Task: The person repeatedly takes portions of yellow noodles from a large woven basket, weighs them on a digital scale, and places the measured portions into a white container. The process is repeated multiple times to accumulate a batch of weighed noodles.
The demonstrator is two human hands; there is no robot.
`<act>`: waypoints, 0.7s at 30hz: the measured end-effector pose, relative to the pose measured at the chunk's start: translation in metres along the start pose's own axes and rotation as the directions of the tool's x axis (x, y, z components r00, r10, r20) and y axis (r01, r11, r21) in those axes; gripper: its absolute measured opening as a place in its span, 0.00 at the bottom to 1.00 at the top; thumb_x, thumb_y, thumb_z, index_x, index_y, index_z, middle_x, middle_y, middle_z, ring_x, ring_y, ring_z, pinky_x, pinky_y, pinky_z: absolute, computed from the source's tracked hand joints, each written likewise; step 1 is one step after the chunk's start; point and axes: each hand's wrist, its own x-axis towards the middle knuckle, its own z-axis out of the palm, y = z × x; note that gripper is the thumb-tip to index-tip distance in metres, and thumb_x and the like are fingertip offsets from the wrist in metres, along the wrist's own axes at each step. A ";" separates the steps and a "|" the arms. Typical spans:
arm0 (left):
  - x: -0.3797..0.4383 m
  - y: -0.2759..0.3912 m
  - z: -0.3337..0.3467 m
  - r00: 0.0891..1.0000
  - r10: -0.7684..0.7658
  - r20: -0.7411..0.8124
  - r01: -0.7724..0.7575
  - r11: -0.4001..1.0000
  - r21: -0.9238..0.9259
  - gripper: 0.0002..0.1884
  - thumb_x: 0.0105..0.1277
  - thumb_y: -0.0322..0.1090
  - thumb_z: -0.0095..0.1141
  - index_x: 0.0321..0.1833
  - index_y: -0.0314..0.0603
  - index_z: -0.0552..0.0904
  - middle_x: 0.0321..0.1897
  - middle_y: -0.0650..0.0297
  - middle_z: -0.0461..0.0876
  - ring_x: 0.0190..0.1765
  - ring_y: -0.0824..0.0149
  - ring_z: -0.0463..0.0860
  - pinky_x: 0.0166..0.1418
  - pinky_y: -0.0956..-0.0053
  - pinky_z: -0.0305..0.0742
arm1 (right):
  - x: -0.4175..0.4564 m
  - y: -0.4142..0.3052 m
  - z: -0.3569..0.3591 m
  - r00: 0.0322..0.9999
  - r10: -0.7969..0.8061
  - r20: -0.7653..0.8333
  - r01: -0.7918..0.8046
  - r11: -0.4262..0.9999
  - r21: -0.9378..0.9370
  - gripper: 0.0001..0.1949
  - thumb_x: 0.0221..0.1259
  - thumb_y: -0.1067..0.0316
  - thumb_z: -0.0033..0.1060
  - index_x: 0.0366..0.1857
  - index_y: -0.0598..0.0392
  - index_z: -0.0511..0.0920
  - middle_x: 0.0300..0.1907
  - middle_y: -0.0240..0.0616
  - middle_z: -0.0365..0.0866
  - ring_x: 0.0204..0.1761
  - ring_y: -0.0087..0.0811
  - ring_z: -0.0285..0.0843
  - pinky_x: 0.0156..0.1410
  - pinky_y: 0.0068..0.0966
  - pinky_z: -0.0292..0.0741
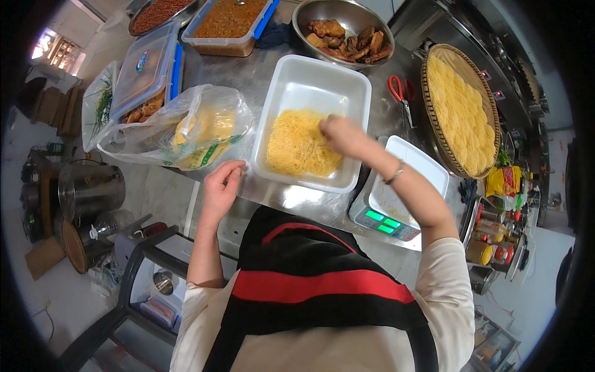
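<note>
Thin yellow noodles (302,144) lie loose in a white plastic tub (320,72) on the steel table. My right hand (341,135) is over the right side of the noodles, fingers bent in and blurred; whether it grips any strands cannot be told. Near the table's front edge, left of the tub, my left hand (224,183) rests with thumb and fingers curled together, and nothing shows in it. A digital scale (390,228) with a white tray (418,162) on it stands right of the tub, under my right forearm; a few strands lie on the tray.
Noodle portions (460,111) fill a round woven basket (425,93) at right, near red-handled scissors (402,97). A clear plastic bag (209,125) with yellow contents lies left of the tub. Behind stand a steel bowl of browned meat pieces (346,42) and a lidded food container (144,69).
</note>
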 end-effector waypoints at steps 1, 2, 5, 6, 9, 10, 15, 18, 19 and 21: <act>0.000 -0.004 -0.005 1.000 -0.008 0.003 0.008 1.000 -0.009 0.08 0.71 0.25 0.52 0.46 0.32 0.83 0.39 0.61 0.83 0.40 0.72 0.82 0.43 0.79 0.77 | -0.001 -0.007 -0.036 0.999 0.006 -0.034 -0.001 0.989 0.151 0.05 0.51 0.73 0.56 0.32 0.58 0.79 0.34 0.52 0.81 0.39 0.50 0.82 0.46 0.40 0.79; 0.000 -0.007 -0.009 1.000 0.000 0.011 0.000 1.000 0.002 0.08 0.71 0.25 0.52 0.47 0.32 0.83 0.39 0.61 0.83 0.40 0.72 0.82 0.42 0.79 0.77 | -0.005 -0.018 -0.067 0.997 0.040 -0.061 -0.021 0.956 0.293 0.05 0.51 0.72 0.58 0.31 0.60 0.79 0.30 0.50 0.81 0.38 0.48 0.81 0.45 0.38 0.78; 0.010 -0.011 -0.008 0.998 0.031 0.062 -0.031 1.000 -0.002 0.08 0.72 0.25 0.52 0.48 0.33 0.83 0.40 0.62 0.83 0.40 0.72 0.83 0.42 0.78 0.77 | -0.009 -0.016 -0.076 0.987 0.152 0.056 -0.161 0.951 0.263 0.16 0.50 0.71 0.64 0.46 0.57 0.79 0.37 0.47 0.81 0.39 0.44 0.81 0.47 0.34 0.78; 0.016 -0.007 -0.005 0.994 0.044 0.100 -0.041 0.999 -0.024 0.08 0.72 0.24 0.51 0.49 0.33 0.82 0.40 0.62 0.83 0.40 0.72 0.83 0.42 0.78 0.77 | -0.013 -0.009 -0.049 0.985 0.157 0.070 -0.166 0.976 0.143 0.21 0.51 0.70 0.64 0.52 0.55 0.76 0.42 0.50 0.81 0.43 0.46 0.81 0.50 0.37 0.78; 0.030 -0.003 0.001 0.974 0.136 0.179 -0.131 0.991 -0.039 0.09 0.71 0.25 0.52 0.51 0.33 0.82 0.41 0.60 0.83 0.40 0.71 0.83 0.43 0.78 0.77 | -0.013 -0.017 0.034 0.957 0.264 0.117 -0.253 0.962 -0.099 0.28 0.54 0.68 0.64 0.62 0.50 0.69 0.51 0.54 0.78 0.52 0.51 0.79 0.57 0.40 0.76; 0.036 0.000 0.005 0.965 0.154 0.210 -0.144 0.988 -0.062 0.09 0.71 0.25 0.53 0.51 0.33 0.82 0.42 0.60 0.83 0.40 0.70 0.83 0.43 0.78 0.77 | -0.013 -0.014 0.065 0.962 0.273 -0.014 -0.273 0.956 -0.108 0.25 0.54 0.68 0.63 0.59 0.51 0.72 0.48 0.53 0.79 0.51 0.50 0.80 0.56 0.40 0.77; 0.066 0.029 0.024 0.927 0.172 0.334 -0.168 0.985 -0.041 0.11 0.70 0.29 0.53 0.50 0.31 0.82 0.42 0.55 0.85 0.39 0.68 0.83 0.43 0.78 0.76 | 0.008 0.007 0.024 0.923 0.371 -0.104 -0.306 0.871 0.385 0.12 0.53 0.69 0.60 0.41 0.57 0.81 0.31 0.48 0.83 0.39 0.43 0.83 0.46 0.35 0.77; 0.086 0.007 0.047 0.822 0.074 0.565 -0.276 0.919 0.280 0.15 0.65 0.35 0.57 0.50 0.32 0.82 0.43 0.50 0.84 0.45 0.56 0.84 0.50 0.67 0.77 | -0.001 -0.021 -0.067 0.898 0.415 -0.150 -0.289 0.810 0.511 0.09 0.52 0.70 0.58 0.35 0.59 0.82 0.26 0.46 0.83 0.31 0.41 0.82 0.41 0.33 0.77; 0.090 -0.006 0.062 0.779 0.049 0.625 -0.351 0.860 0.370 0.16 0.63 0.36 0.58 0.50 0.32 0.82 0.43 0.49 0.84 0.46 0.53 0.84 0.52 0.64 0.77 | -0.001 -0.018 -0.075 0.907 0.390 -0.160 -0.266 0.824 0.501 0.09 0.52 0.70 0.58 0.35 0.59 0.82 0.26 0.46 0.83 0.30 0.40 0.81 0.40 0.32 0.76; 0.091 -0.014 0.087 0.749 -0.052 0.661 -0.399 0.761 0.512 0.16 0.60 0.37 0.60 0.47 0.34 0.83 0.40 0.48 0.84 0.48 0.50 0.83 0.53 0.59 0.76 | 0.001 -0.009 -0.058 0.926 0.363 -0.098 -0.314 0.890 0.329 0.20 0.51 0.70 0.63 0.52 0.53 0.77 0.42 0.48 0.81 0.40 0.41 0.82 0.48 0.32 0.78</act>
